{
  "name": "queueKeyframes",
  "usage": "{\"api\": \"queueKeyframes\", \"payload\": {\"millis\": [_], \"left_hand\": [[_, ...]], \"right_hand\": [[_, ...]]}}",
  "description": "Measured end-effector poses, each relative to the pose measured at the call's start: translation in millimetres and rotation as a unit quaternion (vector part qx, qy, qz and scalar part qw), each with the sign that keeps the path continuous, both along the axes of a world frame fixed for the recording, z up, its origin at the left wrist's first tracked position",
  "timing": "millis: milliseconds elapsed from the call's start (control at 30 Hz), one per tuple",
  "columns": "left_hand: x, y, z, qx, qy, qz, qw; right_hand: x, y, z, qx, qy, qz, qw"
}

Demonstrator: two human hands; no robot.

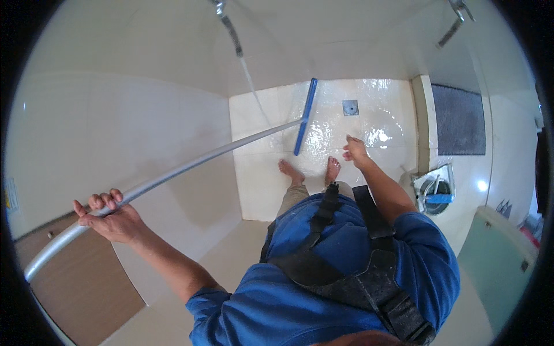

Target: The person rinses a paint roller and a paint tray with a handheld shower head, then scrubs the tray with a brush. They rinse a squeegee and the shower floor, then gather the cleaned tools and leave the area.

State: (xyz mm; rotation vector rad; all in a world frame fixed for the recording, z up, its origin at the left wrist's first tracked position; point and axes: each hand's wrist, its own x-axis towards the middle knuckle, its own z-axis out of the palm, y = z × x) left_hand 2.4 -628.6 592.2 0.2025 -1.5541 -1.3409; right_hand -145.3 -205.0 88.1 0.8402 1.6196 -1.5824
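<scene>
The wet tiled floor (375,109) spreads far below both hands, glossy with water, a small square drain (350,107) set in it beyond the right hand. A dark mat (460,118) lies well to the right of that hand. Nearer, to its lower right, a pale bucket (434,193) holds something blue. The left hand (109,216) is clamped around the grey handle (173,173) of a squeegee, whose blue blade (305,116) rests on the floor far ahead of it. The right hand (355,151) hangs loose, fingers apart, holding nothing, just right of the blade.
</scene>
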Motion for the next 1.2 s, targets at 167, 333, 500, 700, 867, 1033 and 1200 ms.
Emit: {"api": "queueKeyframes", "payload": {"millis": [167,333,500,700,867,1033,1200], "left_hand": [[63.7,-40.6,12.9,-0.003,-0.016,0.100,0.995],[81.2,-83.8,3.9,0.021,-0.055,0.218,0.974],[104.3,-134.5,-14.8,0.033,-0.093,0.304,0.947],[141.5,-201.7,-53.3,0.050,-0.134,0.336,0.931],[186.3,-235.1,-82.6,0.072,-0.149,0.390,0.906],[244.5,-255.8,-122.1,0.151,-0.170,0.496,0.838],[314.4,-272.4,-136.5,0.122,-0.195,0.623,0.748]], "right_hand": [[15.0,64.8,-19.2,0.163,-0.006,0.064,0.985],[-8.5,75.9,-24.1,0.226,0.020,0.184,0.956],[-23.0,47.8,-14.6,0.289,0.084,0.293,0.908],[-46.3,3.4,-17.4,0.270,0.111,0.323,0.900],[-76.2,-35.6,-27.7,0.296,0.102,0.369,0.875],[-85.2,-86.0,-25.3,0.292,0.121,0.390,0.865],[-87.1,-133.3,-34.6,0.292,0.193,0.446,0.824]]}}
